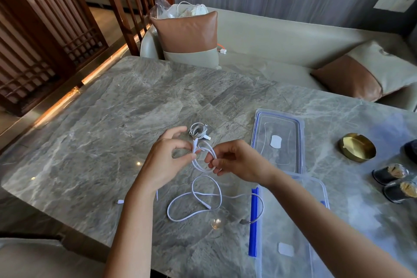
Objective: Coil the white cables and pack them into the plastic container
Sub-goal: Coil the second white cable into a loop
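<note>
Over the middle of the marble table (94, 119), my left hand (167, 160) pinches one end of a white cable (204, 165) between thumb and fingers. My right hand (237, 161) grips the same cable a little to the right, with one loop hanging between the hands. The rest of this cable lies in loose loops (196, 203) on the table below my hands. A second white cable (198, 130) lies coiled just beyond my left hand. The clear plastic container (291, 221) with blue clips sits at the near right, partly under my right forearm.
The container's clear lid (277, 140) lies flat right of my hands. A brass ashtray (356, 146) and two dark cups (394, 180) stand at the right edge. Behind the table is a bench with cushions (189, 36) and a plastic bag of cables (180, 10).
</note>
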Available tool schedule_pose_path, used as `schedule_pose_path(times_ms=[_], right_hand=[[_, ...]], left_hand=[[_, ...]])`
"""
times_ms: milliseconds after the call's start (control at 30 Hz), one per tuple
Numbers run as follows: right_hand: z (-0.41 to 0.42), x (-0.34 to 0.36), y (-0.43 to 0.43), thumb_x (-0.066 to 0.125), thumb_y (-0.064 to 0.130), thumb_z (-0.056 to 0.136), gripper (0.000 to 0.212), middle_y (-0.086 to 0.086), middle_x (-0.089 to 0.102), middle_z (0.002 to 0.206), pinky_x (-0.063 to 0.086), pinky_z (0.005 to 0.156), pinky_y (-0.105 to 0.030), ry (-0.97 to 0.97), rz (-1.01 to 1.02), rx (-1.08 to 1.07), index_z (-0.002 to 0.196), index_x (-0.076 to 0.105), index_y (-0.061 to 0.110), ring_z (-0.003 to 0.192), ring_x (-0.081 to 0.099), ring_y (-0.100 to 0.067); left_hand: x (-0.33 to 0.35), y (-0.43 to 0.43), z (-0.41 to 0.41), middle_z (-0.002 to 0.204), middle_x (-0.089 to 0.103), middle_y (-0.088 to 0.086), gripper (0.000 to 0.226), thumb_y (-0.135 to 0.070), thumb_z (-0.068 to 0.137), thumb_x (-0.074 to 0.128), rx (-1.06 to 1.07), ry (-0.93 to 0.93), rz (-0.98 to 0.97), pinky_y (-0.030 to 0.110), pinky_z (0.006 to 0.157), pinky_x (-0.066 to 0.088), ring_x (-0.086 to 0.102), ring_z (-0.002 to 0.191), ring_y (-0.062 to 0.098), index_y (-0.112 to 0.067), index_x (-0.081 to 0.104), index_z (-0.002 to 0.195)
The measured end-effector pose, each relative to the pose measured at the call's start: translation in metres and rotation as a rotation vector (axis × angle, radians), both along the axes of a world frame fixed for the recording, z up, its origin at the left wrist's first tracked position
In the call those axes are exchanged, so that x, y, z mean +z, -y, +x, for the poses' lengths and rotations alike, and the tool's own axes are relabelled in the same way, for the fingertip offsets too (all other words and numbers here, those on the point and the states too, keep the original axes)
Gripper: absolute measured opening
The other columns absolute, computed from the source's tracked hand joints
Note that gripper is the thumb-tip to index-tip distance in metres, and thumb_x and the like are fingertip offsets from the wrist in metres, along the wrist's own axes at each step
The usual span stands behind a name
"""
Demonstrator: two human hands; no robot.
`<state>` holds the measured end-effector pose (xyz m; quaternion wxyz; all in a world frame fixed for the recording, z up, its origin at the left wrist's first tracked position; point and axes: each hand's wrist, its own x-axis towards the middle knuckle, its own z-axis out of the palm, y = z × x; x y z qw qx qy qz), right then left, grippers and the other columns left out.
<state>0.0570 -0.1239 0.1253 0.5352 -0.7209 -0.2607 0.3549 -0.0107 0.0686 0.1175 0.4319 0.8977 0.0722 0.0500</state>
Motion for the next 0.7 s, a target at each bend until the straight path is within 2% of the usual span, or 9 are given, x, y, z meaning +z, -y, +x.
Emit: schedule_pose_path(times_ms=[67,100,167,233,367,433,533,633,700], right_hand=[[0.005,0.005,0.005,0.052,-0.003,0.090,0.014,-0.002,0.062,0.075,0.056,0.069,-0.019,-0.044,0.015,0.034,0.095,0.065,0.002,0.066,0.061,-0.007],[0.007,0.008,0.008,0.053,-0.002,0.090,0.015,-0.001,0.064,0.077,0.056,0.071,-0.021,-0.071,0.023,0.053,0.096,0.065,0.004,0.069,0.062,-0.009],[0.012,0.013,0.014,0.055,0.000,0.089,0.016,0.000,0.066,0.079,0.056,0.072,-0.022,-0.128,0.039,0.093,0.097,0.067,0.007,0.072,0.063,-0.011],[0.015,0.017,0.018,0.056,0.002,0.089,0.017,0.001,0.068,0.079,0.055,0.069,-0.020,-0.174,0.053,0.116,0.098,0.068,0.009,0.071,0.065,-0.009],[0.017,0.018,0.017,0.057,0.002,0.088,0.019,0.000,0.068,0.078,0.054,0.065,-0.018,-0.192,0.075,0.040,0.095,0.070,0.014,0.068,0.065,-0.007],[0.018,0.016,0.016,0.057,0.002,0.089,0.018,-0.004,0.067,0.079,0.055,0.066,-0.019,-0.188,0.092,-0.020,0.096,0.069,0.012,0.068,0.064,-0.007],[0.017,0.012,0.015,0.055,0.002,0.089,0.021,-0.007,0.063,0.078,0.056,0.066,-0.019,-0.177,0.119,-0.093,0.104,0.067,0.010,0.067,0.061,-0.006],[0.014,0.008,0.012,0.054,0.001,0.089,0.023,-0.006,0.061,0.076,0.057,0.067,-0.019,-0.162,0.146,-0.147,0.110,0.065,0.005,0.064,0.060,-0.004],[0.012,0.006,0.010,0.054,0.000,0.090,0.025,-0.005,0.061,0.076,0.057,0.067,-0.019,-0.152,0.158,-0.170,0.112,0.063,0.003,0.063,0.060,-0.003]], left_hand=[[0.000,-0.002,0.003,0.141,0.045,-0.012,0.010,-0.015,0.077,0.073,-0.076,-0.039,-0.195,0.024,0.108,0.026,0.041,0.130,0.001,-0.025,0.072,0.077],[-0.001,-0.003,0.003,0.140,0.049,-0.011,0.008,-0.014,0.077,0.072,-0.123,-0.066,-0.332,0.025,0.108,0.028,0.043,0.130,0.001,-0.021,0.073,0.081],[-0.002,-0.002,0.003,0.123,0.065,-0.009,0.013,-0.016,0.074,0.071,-0.193,-0.108,-0.565,0.022,0.100,0.041,0.056,0.118,0.004,-0.013,0.072,0.087],[-0.003,0.001,0.002,0.101,0.074,-0.008,0.017,-0.019,0.071,0.070,-0.199,-0.116,-0.659,0.014,0.083,0.049,0.066,0.099,0.003,-0.016,0.073,0.087],[-0.003,0.006,0.005,0.087,0.076,-0.008,0.014,-0.013,0.073,0.071,-0.109,-0.034,-0.627,0.013,0.077,0.052,0.068,0.086,0.003,-0.024,0.076,0.080],[-0.004,0.011,0.008,0.083,0.076,-0.012,0.027,-0.002,0.078,0.068,-0.067,0.024,-0.577,0.012,0.073,0.052,0.068,0.080,0.001,-0.028,0.075,0.079],[-0.007,0.019,0.009,0.083,0.075,-0.016,0.031,0.002,0.081,0.064,0.009,0.078,-0.548,0.016,0.068,0.055,0.068,0.076,0.001,-0.025,0.073,0.091],[-0.011,0.027,0.007,0.088,0.075,-0.015,0.034,0.003,0.081,0.064,0.099,0.136,-0.555,0.016,0.068,0.055,0.069,0.082,0.001,-0.016,0.067,0.110],[-0.010,0.029,0.006,0.088,0.074,-0.011,0.045,0.003,0.079,0.066,0.157,0.164,-0.570,0.014,0.067,0.053,0.069,0.079,0.001,-0.026,0.062,0.113]])
